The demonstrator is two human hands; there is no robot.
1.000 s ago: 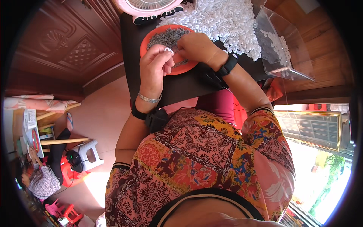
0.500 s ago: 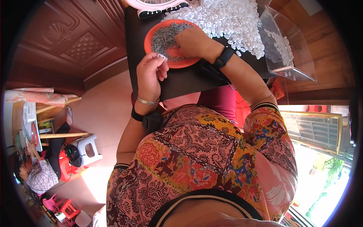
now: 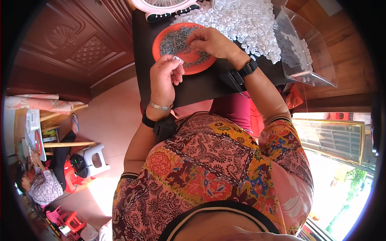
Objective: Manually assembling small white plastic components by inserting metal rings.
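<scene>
Small white plastic ring (image 3: pixel 177 59): pinched between thumb and fingertips of the left hand (image 3: pixel 165 76), raised just above the near edge of the dark tabletop (image 3: pixel 197 86), at 7 o'clock from the round orange plastic dish (image 3: pixel 157 40), apparently held up clear for handling. Right hand (image 3: pixel 209 42): fingers curled narrow, tips down in the dish's heap of small grey metal pieces (image 3: pixel 173 39), seemingly picking one; whether it grips any cannot be told. Loose pile of white plastic rings (image 3: pixel 237 22): at 2 o'clock from the dish, within reach. Clear plastic tray (image 3: pixel 309 60): at 3 o'clock, partly filled with like rings. Pink round object (image 3: pixel 169 6): at 12 o'clock, cut off by the frame edge, kind unclear. Individual grey pieces too small to identify.
</scene>
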